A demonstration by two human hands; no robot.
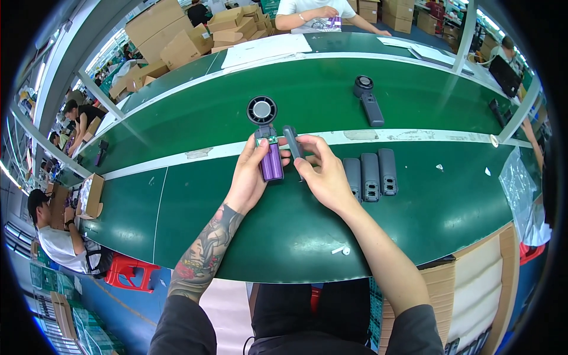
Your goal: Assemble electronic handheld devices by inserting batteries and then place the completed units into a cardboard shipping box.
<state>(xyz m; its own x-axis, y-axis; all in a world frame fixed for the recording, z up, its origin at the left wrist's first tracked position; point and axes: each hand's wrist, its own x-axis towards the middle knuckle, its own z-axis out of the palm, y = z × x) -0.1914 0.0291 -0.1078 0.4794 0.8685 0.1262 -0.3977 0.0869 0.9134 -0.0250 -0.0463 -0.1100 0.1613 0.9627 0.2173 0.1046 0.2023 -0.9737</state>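
The handheld fan [265, 137], with its round black head pointing away from the person and its purple battery cell exposed along an uncovered handle, is being held just above the green worktop [296, 231] near the middle of the view. It is being gripped by the left hand [248, 177], whose fingers [258, 148] are being wrapped around the battery section from the left side. A grey handle cover [292, 142] is being pinched by the right hand [322, 174] just beside the fan, to its right; the cover is being held roughly upright and parallel to the battery, close to it, though whether the two are touching cannot be told. Both hands are therefore clenched, each on its own part.

Three more grey covers [371, 174] are lying side by side on the worktop just right of the right hand. A complete grey fan [368, 100] is lying farther away, beyond a pale stripe [414, 136] that is running across the worktop. A small white scrap [341, 250] is lying near the front edge. Cardboard boxes [171, 35] are being stored beyond the far edge at the left, where another person in a white shirt [307, 12] is seated. A red stool [127, 269] is standing on the floor at lower left.
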